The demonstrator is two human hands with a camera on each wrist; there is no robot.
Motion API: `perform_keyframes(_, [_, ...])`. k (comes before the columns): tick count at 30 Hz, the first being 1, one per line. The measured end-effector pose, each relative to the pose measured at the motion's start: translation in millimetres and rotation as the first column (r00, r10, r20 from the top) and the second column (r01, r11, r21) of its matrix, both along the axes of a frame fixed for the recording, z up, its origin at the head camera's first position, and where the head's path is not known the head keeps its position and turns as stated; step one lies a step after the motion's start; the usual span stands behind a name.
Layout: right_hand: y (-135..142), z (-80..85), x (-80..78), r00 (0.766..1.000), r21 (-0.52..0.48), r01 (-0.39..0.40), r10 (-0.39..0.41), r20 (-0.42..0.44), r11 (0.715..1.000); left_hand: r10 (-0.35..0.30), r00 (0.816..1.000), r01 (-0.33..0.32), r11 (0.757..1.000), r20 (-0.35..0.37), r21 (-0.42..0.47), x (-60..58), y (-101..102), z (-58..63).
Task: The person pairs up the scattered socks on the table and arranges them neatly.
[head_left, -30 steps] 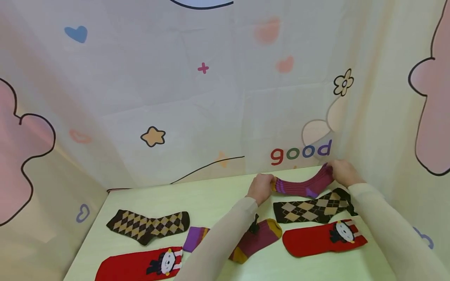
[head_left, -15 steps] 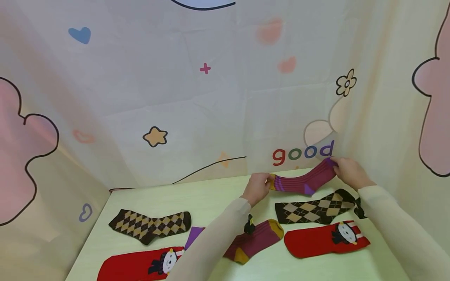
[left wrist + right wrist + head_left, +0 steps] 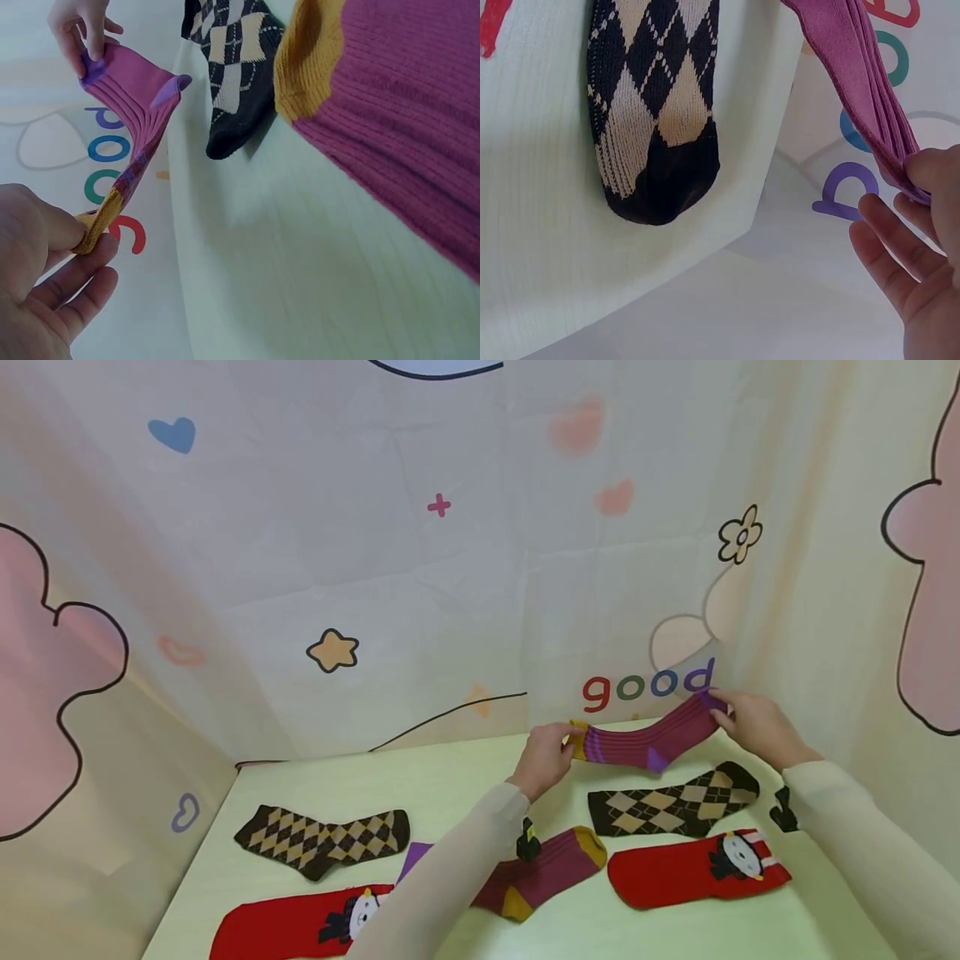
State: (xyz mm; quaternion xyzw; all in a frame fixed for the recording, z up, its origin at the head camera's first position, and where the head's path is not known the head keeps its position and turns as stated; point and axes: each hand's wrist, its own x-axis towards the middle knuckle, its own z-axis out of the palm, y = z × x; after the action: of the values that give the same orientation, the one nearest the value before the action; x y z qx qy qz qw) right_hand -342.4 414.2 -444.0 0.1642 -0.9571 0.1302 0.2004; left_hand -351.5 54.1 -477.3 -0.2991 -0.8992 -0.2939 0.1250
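Maroon sock (image 3: 633, 748): compared with one second ago, its purple toe is higher, now overlapping the foot of the printed "d" where it had been just below; the right hand (image 3: 765, 727) has gone up with it, and the head view has shifted slightly.
Printed word: we read "good" (image 3: 652, 683) in red, green, blue and purple letters, low on the cloth backdrop (image 3: 375, 552); both wrist views show it turned.
Sock position: strung between both hands over the far right of the table (image 3: 450, 785), mustard cuff at left, purple heel lowest. We cannot tell whether the heel touches the table.
Left hand (image 3: 542, 760): pinches the mustard cuff between thumb and forefinger; other fingers loosely bent below.
Right hand: pinches the purple toe, thumb over forefinger; we note two other fingers extended, clear of the fabric.
Sleeves (image 3: 855, 843): pale, both arms reaching forward; the left one hides part of a second maroon sock (image 3: 551, 868).
Right-side socks: black-and-tan argyle sock (image 3: 660, 806) flat, just nearer us than the held one; red sock (image 3: 667, 872) with a white animal figure nearer again.
Left-side socks: another argyle sock (image 3: 322, 842) and another red sock (image 3: 277, 927), both flat.
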Motion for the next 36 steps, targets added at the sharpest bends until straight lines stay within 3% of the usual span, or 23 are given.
perform_keyframes(8, [0,5.9,6.1,0.999,-0.045,-0.029,0.027,-0.037,0.999,-0.012,1.000,0.011,0.999,0.013,0.031,5.6,-4,6.1])
perform_keyframes(15, [-1,9.3,8.7,0.998,-0.064,-0.035,0.031,-0.060,0.997,-0.012,1.000,0.013,0.999,-0.020,0.052,9.4,-10,9.1])
perform_keyframes(22, [-6,11.4,14.5,0.997,-0.081,-0.044,0.038,-0.073,0.996,-0.022,1.000,0.021,0.997,0.003,0.078,14.4,-16,10.7])
perform_keyframes(29, [-13,13.2,19.4,0.993,-0.099,-0.055,0.043,-0.114,0.994,-0.022,0.999,0.024,0.993,-0.025,0.116,18.9,-26,13.5])
perform_keyframes(36, [-20,15.6,27.3,0.994,-0.122,-0.056,0.043,-0.103,0.991,-0.011,0.999,0.017,0.990,-0.044,0.141,23.4,-37,13.2])
